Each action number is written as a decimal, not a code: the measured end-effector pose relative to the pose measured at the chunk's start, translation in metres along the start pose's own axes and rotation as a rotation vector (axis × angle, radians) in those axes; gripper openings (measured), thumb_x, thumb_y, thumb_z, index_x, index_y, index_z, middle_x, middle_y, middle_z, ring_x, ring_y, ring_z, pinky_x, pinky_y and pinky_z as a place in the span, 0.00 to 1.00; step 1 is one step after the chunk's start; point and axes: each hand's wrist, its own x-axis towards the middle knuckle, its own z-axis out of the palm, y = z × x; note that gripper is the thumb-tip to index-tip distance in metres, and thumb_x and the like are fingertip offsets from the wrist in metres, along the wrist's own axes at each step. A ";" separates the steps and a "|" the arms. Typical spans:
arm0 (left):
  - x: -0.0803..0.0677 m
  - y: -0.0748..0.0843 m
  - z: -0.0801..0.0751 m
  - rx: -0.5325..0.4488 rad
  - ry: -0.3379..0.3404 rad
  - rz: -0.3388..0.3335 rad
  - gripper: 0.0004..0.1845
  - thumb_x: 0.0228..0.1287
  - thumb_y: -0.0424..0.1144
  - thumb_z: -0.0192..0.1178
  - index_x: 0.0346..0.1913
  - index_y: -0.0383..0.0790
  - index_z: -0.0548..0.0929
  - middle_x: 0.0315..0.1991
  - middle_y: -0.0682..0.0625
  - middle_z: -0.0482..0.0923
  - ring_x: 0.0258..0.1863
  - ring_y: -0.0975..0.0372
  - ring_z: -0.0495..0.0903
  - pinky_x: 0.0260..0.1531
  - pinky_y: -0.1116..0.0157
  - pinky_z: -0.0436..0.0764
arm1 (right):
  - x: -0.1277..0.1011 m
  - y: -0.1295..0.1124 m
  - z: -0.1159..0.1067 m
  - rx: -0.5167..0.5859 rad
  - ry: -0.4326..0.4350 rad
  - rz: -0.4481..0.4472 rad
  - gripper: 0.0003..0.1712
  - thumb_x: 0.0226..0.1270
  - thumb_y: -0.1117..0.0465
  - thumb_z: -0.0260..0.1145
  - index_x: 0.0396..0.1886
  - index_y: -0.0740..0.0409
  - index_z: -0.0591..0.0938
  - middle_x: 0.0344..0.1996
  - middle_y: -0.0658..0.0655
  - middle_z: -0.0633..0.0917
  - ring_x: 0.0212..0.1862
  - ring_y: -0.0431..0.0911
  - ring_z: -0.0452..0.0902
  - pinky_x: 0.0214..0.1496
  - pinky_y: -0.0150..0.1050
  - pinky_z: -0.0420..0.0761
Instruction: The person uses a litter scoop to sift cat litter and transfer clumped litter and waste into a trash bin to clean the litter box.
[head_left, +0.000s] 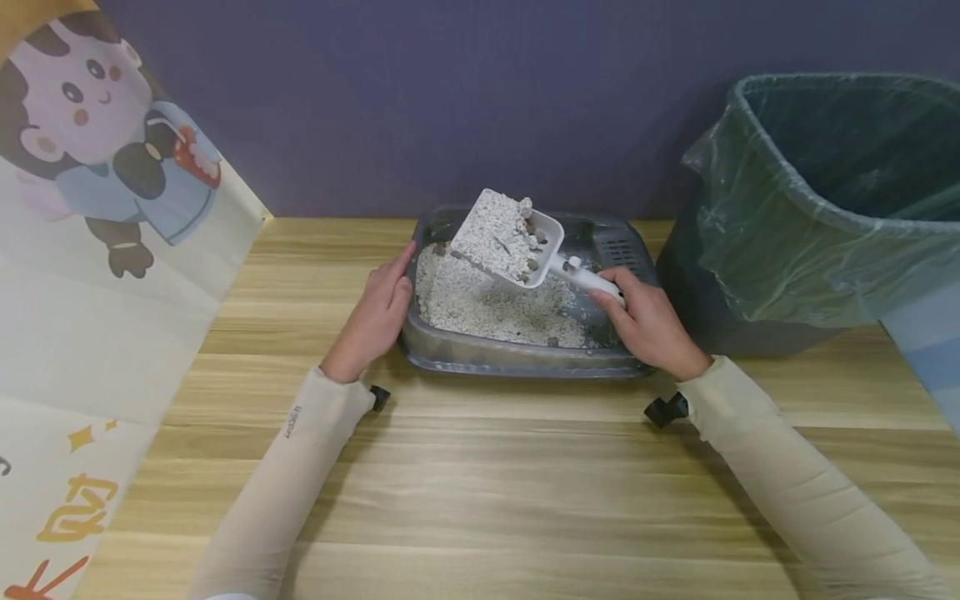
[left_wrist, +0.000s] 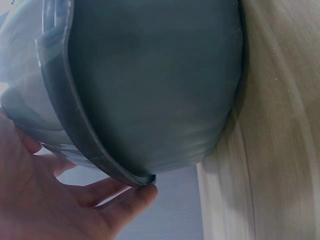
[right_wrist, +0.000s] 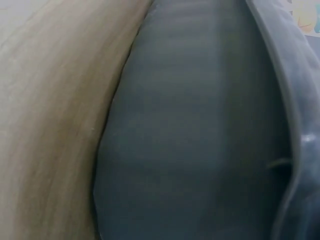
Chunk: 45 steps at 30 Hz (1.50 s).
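Note:
My right hand [head_left: 651,323] grips the handle of a white litter scoop [head_left: 553,268] in the head view. The scoop is held over a grey litter box [head_left: 495,354], and its pan carries pale granular litter [head_left: 495,232] with several darker clumps by the handle end. My left hand [head_left: 378,312] rests against the box's left side, fingers extended along the rim. Seen from the left wrist, the fingers of that hand [left_wrist: 75,200] touch the rim [left_wrist: 75,115]. More litter [head_left: 487,308] covers much of the box floor. The right wrist view shows only the box's outer wall [right_wrist: 175,130] and the tabletop.
A grey bin [head_left: 738,308] lined with a clear plastic bag [head_left: 780,258] stands to the right of the box. The wooden tabletop [head_left: 510,492] meets a dark purple wall [head_left: 450,100] at the back. A white panel [head_left: 97,325] with cartoon art is on the left.

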 end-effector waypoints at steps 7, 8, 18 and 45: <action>0.000 -0.001 0.000 0.005 -0.002 -0.001 0.27 0.75 0.45 0.31 0.75 0.48 0.51 0.69 0.39 0.58 0.66 0.49 0.56 0.65 0.50 0.56 | 0.000 -0.001 0.000 -0.014 0.011 -0.007 0.18 0.73 0.54 0.53 0.55 0.59 0.72 0.19 0.50 0.69 0.14 0.43 0.59 0.16 0.38 0.63; 0.000 -0.001 0.000 0.006 -0.002 -0.002 0.27 0.75 0.45 0.31 0.75 0.48 0.51 0.69 0.39 0.58 0.66 0.49 0.56 0.65 0.50 0.56 | 0.000 -0.001 0.000 -0.016 0.009 -0.007 0.18 0.73 0.53 0.54 0.55 0.59 0.72 0.18 0.50 0.69 0.13 0.42 0.59 0.16 0.38 0.63; 0.001 0.000 -0.001 0.005 -0.008 -0.009 0.27 0.76 0.46 0.32 0.75 0.50 0.50 0.69 0.39 0.58 0.66 0.49 0.56 0.65 0.49 0.57 | 0.000 0.000 0.000 -0.021 -0.039 0.016 0.17 0.75 0.51 0.50 0.48 0.58 0.76 0.13 0.49 0.65 0.11 0.42 0.55 0.15 0.38 0.60; 0.001 -0.001 0.000 -0.006 -0.011 -0.016 0.27 0.76 0.46 0.32 0.75 0.51 0.50 0.69 0.40 0.57 0.66 0.50 0.57 0.65 0.49 0.57 | -0.001 -0.003 0.002 -0.077 0.043 0.058 0.20 0.71 0.52 0.56 0.55 0.58 0.75 0.21 0.52 0.71 0.16 0.44 0.60 0.18 0.40 0.62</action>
